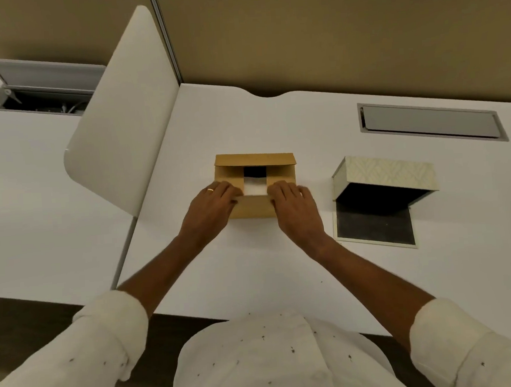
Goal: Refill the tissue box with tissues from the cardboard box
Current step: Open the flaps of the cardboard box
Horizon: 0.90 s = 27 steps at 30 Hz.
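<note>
Both hands worked the cardboard box near the middle of the table, left hand and right hand with fingers spread flat on its side flaps. White tissues showed between them. The tissue box (lid raised, inside dark) stood toward the right edge, nearer the right hand, nothing between.
</note>
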Motion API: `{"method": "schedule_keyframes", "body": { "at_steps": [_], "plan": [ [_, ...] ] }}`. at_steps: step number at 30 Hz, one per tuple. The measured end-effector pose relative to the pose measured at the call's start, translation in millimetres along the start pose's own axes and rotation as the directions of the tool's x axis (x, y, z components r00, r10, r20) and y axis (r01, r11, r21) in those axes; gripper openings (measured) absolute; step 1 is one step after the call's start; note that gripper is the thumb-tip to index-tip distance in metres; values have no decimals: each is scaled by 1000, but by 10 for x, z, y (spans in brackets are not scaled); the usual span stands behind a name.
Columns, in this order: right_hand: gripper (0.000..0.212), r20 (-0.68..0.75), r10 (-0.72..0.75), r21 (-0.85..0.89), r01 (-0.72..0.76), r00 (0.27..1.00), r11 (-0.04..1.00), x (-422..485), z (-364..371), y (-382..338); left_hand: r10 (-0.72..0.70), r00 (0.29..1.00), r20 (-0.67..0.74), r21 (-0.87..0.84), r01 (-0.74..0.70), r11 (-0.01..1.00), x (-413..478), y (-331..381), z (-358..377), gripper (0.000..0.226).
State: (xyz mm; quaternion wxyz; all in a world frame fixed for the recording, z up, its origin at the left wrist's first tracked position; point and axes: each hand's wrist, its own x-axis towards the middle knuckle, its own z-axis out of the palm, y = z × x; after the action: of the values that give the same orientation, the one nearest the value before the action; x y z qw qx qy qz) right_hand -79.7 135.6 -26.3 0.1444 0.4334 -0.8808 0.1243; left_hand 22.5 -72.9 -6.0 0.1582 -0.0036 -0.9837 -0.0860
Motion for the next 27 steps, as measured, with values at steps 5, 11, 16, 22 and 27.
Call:
{"method": "schedule_keyframes", "body": {
  "at_steps": [5, 11, 16, 22, 27],
  "plan": [
    [46, 126, -61, 80, 51, 990, 995, -413, 100, 12, -10, 998, 55, -65, 14, 998, -379, 24, 153, 27],
    [63, 302, -70, 56, 56, 951, 997, -550, 221, 26, -56, 966, 254, -96, 83, 992, -585, 61, 336, 65],
    [51, 277, -99, 71, 83, 956, 994, -411, 125, 20, -23, 966, 256, -5, 26, 1000, -473, 45, 333, 39],
    [36, 353, -172, 62, 161, 920, 985, 276, 74, 113, 67, 867, 494, 73, -118, 990, 316, 15, 67, 46],
    [41, 476, -286, -17, 334, 832, 943, 662, 5, 161, 123, 773, 622, 272, -361, 892, 687, -67, 62, 66]
  ]
}}
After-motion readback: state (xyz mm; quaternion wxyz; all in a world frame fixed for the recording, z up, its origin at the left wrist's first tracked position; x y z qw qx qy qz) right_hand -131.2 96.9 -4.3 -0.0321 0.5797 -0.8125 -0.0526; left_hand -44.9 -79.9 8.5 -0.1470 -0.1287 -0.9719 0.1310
